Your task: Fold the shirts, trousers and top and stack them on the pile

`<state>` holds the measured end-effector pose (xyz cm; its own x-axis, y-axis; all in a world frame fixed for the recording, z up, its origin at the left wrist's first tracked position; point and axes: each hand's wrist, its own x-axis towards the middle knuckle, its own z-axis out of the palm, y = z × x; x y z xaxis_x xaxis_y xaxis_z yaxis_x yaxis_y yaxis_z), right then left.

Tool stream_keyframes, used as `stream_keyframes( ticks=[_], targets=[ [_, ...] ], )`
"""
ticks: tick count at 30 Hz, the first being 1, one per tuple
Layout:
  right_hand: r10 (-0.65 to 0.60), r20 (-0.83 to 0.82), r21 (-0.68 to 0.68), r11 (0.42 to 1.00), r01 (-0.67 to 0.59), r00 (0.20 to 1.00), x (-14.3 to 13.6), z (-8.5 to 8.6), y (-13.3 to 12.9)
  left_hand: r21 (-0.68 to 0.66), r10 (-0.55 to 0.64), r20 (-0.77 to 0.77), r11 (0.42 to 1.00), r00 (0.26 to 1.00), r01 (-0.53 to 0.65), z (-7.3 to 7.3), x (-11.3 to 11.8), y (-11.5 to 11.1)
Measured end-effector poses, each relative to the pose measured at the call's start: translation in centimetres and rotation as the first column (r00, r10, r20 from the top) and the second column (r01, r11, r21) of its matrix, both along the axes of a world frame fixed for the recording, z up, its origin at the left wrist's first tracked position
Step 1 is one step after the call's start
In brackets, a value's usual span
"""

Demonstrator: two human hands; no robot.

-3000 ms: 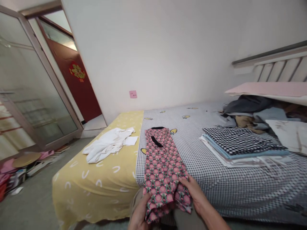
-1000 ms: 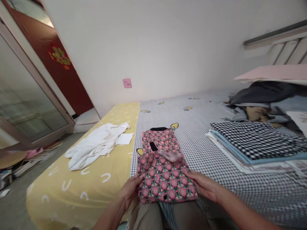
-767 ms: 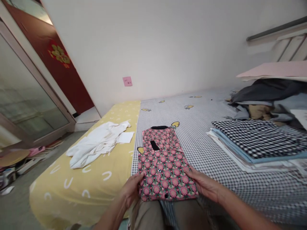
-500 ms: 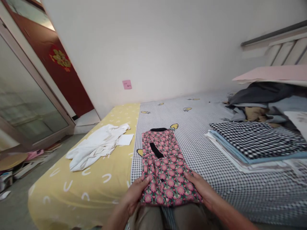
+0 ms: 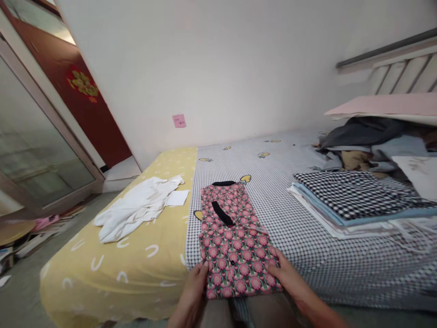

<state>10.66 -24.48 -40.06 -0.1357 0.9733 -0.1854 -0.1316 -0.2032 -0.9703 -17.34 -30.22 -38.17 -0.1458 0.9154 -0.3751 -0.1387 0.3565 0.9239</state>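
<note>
A folded pink floral shirt (image 5: 239, 243) lies lengthwise before me on the bed, its near end hanging at the edge above my knees. It has a black collar (image 5: 223, 183) at the far end, a slanted black strip (image 5: 222, 214) and a small dark button. My left hand (image 5: 195, 284) pinches its near left side, thumb on top. On the near right side, my right hand (image 5: 285, 273) grips the cloth with the thumb over it and the other fingers mostly hidden beneath. A crease crosses the shirt halfway along.
Folded clothes topped by a black-and-white checked cloth (image 5: 358, 193) sit on the right, with a heap of dark clothes (image 5: 365, 134) behind. A crumpled white garment (image 5: 139, 207) rests on the yellow sheet (image 5: 136, 269) at left. A wall (image 5: 218, 68) stands behind the bed.
The near part of the shirt is flatter, and a crosswise crease now shows at its middle. Both hands have shifted slightly along its sides. The view has turned a little to the right.
</note>
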Motion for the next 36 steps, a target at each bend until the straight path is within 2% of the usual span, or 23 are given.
stream_keyframes(
  ticks=[3, 5, 10, 12, 14, 16, 17, 19, 21, 22, 23, 27, 32, 36],
  targets=[
    [-0.039, 0.040, -0.017, 0.999, 0.040, 0.998, -0.4, 1.0, 0.1, 0.076, -0.025, -0.156, 0.996, 0.987, 0.037, -0.2, -0.1, 0.8],
    [-0.087, 0.056, -0.045, 0.995, 0.090, 0.995, -0.6, 1.3, 0.3, 0.119, 0.005, -0.260, 0.993, 0.966, 0.027, -0.4, 0.0, 1.3],
    [-0.183, 0.069, -0.055, 0.981, 0.187, 0.981, -0.6, 0.8, 0.3, 0.185, 0.162, -0.409, 0.978, 0.898, -0.092, -0.7, -0.3, 1.4],
    [-0.212, 0.056, -0.074, 0.974, 0.216, 0.976, -0.3, 0.7, 0.0, 0.233, 0.248, -0.481, 0.961, 0.841, -0.150, -0.5, -0.7, 1.0],
    [-0.217, 0.035, -0.096, 0.971, 0.219, 0.976, 0.0, 0.8, -0.3, 0.327, 0.372, -0.604, 0.922, 0.705, -0.206, -0.1, -1.0, 0.6],
    [-0.196, 0.017, -0.106, 0.975, 0.197, 0.980, 0.3, 0.9, -0.5, 0.455, 0.494, -0.734, 0.867, 0.466, -0.204, 0.4, -0.8, 0.3],
    [-0.181, 0.014, -0.107, 0.978, 0.181, 0.983, 0.4, 1.0, -0.6, 0.514, 0.533, -0.776, 0.844, 0.339, -0.152, 0.6, -0.4, 0.3],
    [-0.165, 0.023, -0.093, 0.982, 0.166, 0.986, 0.5, 1.0, -0.7, 0.578, 0.566, -0.814, 0.813, 0.134, 0.075, 1.0, 0.8, 0.6],
    [-0.185, 0.058, -0.054, 0.981, 0.189, 0.981, 0.5, 1.1, -0.5, 0.547, 0.570, -0.821, 0.773, 0.027, 0.322, 1.0, 2.6, 1.4],
    [-0.209, 0.086, -0.024, 0.977, 0.212, 0.974, 0.5, 1.1, -0.3, 0.516, 0.558, -0.830, 0.764, 0.003, 0.387, 0.9, 3.5, 2.0],
    [-0.239, 0.119, 0.016, 0.971, 0.239, 0.964, 0.5, 1.2, 0.0, 0.484, 0.534, -0.846, 0.778, -0.013, 0.401, 0.7, 4.4, 2.6],
    [-0.321, 0.299, 0.194, 0.943, 0.272, 0.899, 0.8, 2.3, 1.4, 0.376, 0.404, -0.913, 0.882, -0.049, 0.283, -0.7, 6.5, 5.1],
    [-0.327, 0.466, 0.296, 0.933, 0.204, 0.822, 1.0, 3.4, 3.6, 0.330, 0.381, -0.917, 0.891, -0.117, 0.312, -2.0, 6.6, 5.7],
    [-0.279, 0.451, 0.295, 0.943, 0.154, 0.848, 1.1, 3.5, 4.8, 0.338, 0.389, -0.914, 0.886, -0.112, 0.317, -2.0, 6.7, 5.5]
  ],
)
